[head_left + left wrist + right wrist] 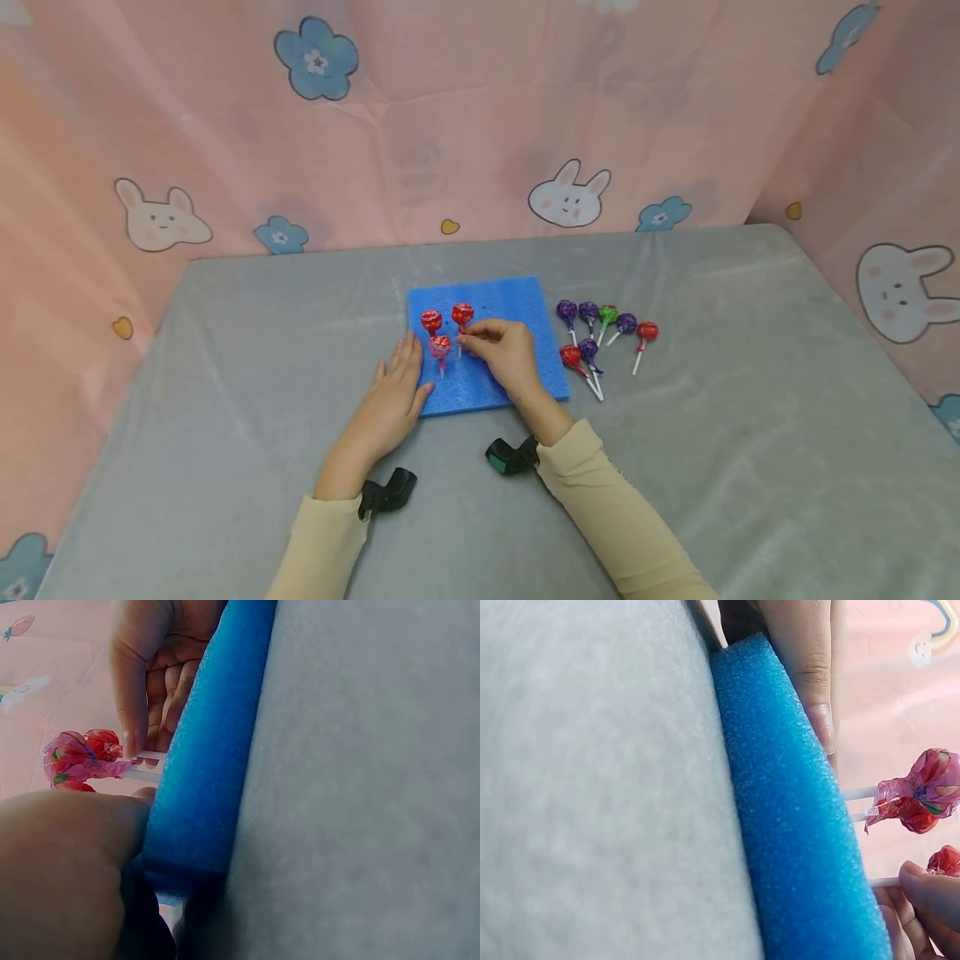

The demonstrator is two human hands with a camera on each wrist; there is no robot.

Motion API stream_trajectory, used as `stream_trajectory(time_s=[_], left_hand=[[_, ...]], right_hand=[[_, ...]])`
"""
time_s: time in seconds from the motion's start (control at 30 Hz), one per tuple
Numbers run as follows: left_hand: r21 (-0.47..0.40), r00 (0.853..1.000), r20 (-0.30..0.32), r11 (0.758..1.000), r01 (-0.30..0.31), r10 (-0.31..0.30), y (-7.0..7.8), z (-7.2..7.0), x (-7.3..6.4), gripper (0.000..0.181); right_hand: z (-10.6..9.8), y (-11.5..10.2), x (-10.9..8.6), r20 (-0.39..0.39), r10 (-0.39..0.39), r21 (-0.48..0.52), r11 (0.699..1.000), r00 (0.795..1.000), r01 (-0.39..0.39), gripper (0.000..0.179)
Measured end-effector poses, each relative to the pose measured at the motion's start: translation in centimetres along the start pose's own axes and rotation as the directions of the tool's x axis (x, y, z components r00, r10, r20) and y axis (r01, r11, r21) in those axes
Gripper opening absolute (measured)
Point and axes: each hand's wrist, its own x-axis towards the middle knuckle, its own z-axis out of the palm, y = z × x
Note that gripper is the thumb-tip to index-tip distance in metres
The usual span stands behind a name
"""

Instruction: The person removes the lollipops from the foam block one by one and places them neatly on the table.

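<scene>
Three lollipops [431, 322] seemingly in foam [517, 298]; seven loose lollipops [588, 313] to its right

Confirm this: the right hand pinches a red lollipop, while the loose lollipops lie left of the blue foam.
Wrong side: the head view shows the loose lollipops right of the blue foam. The right hand does pinch a red lollipop.

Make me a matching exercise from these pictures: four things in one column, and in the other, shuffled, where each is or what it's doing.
1. Left hand
2. Right hand
3. Pink lollipop
4. Green lollipop

A. Stands in the blue foam
B. Pinches a red lollipop by its stick
C. Lies on the grey cloth
D. Rests at the foam's left edge

Pairs: 1-D, 2-B, 3-A, 4-C
</scene>
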Motion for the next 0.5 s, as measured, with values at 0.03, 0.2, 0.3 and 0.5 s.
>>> stream_trajectory(time_s=[0.03,0.2,0.3,0.5], left_hand=[[-0.001,1.000,0.002,1.000,-0.002,0.002,0.08,0.01,0.03,0.061],[-0.003,1.000,0.001,1.000,-0.003,0.003,0.24,0.13,0.13,0.061],[-0.008,1.000,0.000,1.000,0.001,-0.001,0.25,0.11,0.13,0.061],[-0.007,1.000,0.015,1.000,0.010,-0.010,0.17,-0.04,-0.10,0.061]], right_hand=[[-0.09,0.02,-0.01,-0.002,0.003,0.002,1.000,1.000,-0.003,0.008],[-0.37,-0.07,-0.07,-0.009,0.015,0.016,1.000,1.000,-0.015,0.010],[-0.47,-0.12,-0.05,-0.018,0.024,0.034,0.999,1.000,-0.023,0.011],[-0.43,-0.12,-0.07,-0.016,0.036,0.103,0.994,0.999,-0.034,0.012]])
